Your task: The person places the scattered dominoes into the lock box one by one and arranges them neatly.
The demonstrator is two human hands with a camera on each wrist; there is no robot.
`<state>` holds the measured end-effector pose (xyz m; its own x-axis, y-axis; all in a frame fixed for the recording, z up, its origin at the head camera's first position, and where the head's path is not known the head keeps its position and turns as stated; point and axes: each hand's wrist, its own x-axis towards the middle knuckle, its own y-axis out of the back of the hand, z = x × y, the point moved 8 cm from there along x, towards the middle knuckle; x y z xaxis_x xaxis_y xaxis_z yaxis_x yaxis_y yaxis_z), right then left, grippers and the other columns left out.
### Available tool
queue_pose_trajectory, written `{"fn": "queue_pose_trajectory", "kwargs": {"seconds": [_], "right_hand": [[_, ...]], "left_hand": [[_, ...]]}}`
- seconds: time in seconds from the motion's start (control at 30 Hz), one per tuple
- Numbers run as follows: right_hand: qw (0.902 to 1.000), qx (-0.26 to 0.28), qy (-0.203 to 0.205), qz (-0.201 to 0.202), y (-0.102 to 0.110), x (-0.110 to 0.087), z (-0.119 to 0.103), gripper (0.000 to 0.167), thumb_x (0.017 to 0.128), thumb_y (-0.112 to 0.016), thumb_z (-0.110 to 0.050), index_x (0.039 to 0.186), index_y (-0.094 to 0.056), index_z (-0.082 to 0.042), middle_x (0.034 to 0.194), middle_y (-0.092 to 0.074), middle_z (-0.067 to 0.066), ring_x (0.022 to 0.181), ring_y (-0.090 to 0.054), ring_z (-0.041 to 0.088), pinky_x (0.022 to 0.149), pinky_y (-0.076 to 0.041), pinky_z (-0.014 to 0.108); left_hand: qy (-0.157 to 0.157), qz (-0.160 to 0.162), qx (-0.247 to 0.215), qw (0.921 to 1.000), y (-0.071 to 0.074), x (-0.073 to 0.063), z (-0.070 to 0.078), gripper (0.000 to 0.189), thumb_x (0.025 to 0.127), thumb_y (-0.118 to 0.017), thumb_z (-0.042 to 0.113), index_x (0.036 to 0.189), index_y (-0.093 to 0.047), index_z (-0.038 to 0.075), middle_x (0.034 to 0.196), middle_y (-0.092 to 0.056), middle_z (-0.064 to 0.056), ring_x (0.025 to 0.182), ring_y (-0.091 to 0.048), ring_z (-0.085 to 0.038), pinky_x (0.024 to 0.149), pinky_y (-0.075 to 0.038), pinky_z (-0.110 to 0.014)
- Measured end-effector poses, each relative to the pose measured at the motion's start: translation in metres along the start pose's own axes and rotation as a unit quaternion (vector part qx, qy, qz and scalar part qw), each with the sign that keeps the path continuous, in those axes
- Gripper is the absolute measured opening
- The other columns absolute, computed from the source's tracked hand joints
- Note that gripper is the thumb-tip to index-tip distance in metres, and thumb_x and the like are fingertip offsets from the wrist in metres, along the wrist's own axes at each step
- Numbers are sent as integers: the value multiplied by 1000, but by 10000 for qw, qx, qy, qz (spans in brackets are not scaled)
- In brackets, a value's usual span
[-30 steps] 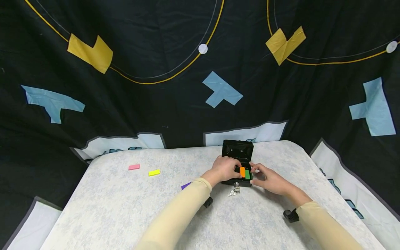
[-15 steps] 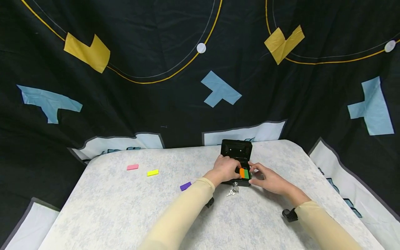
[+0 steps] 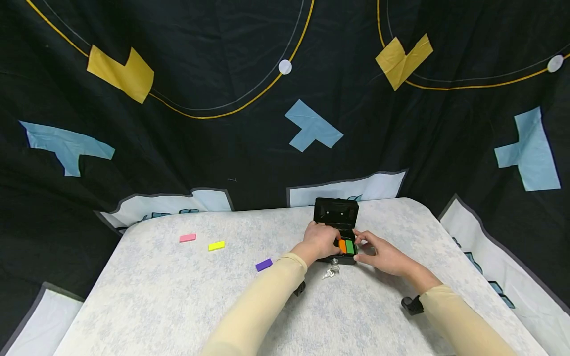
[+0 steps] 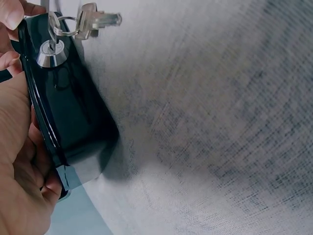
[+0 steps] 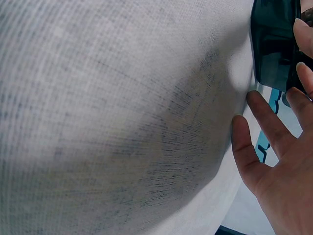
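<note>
A black cash box [image 3: 336,210] stands at the back of the table, lid raised. An orange block [image 3: 342,247] and a green block [image 3: 350,247] lie side by side in it. My left hand [image 3: 320,239] reaches over the left wall and pinches the orange block; the wall hides its lower fingers in part. In the left wrist view, my left palm [image 4: 14,117] is close to the box's rim, and a lock [image 4: 51,55] with keys [image 4: 90,20] sits on the front. My right hand [image 3: 385,255] touches the right rim with thumb and fingertip, the other fingers [image 5: 271,122] spread.
A purple block [image 3: 264,265] lies left of the box, near my left forearm. Farther left are a yellow block [image 3: 216,245] and a pink block [image 3: 187,238]. A dark printed curtain [image 3: 249,148] hangs behind the table [image 3: 147,306].
The orange block has gone lower into the box, level with the green one, my left hand going along with it. The right hand stays at the rim. The head view has shifted slightly.
</note>
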<state>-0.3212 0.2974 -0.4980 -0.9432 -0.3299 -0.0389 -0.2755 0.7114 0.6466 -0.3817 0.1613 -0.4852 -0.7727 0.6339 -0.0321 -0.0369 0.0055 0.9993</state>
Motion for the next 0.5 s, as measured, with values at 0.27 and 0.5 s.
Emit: {"fn": "queue_pose_trajectory", "kwargs": {"seconds": [0.27,0.5], "right_hand": [[10000,48,32,-9,0,0,-2,32,101,-68,-22,119,-49,-5,165,-28,16,133,-49,41,105,-41,58],[10000,-42,4,29,0,0,-2,32,100,-69,-23,118,-50,-6,165,-30,14,131,-52,40,105,-41,58]], "left_hand": [[109,-79,-80,9999,0,0,0,38,90,-75,52,121,-75,30,115,-72,14,101,-62,-16,86,-39,-35],[253,-169,-248,9992,0,0,0,38,90,-76,51,122,-74,31,116,-71,15,103,-62,-16,88,-39,-36]]}}
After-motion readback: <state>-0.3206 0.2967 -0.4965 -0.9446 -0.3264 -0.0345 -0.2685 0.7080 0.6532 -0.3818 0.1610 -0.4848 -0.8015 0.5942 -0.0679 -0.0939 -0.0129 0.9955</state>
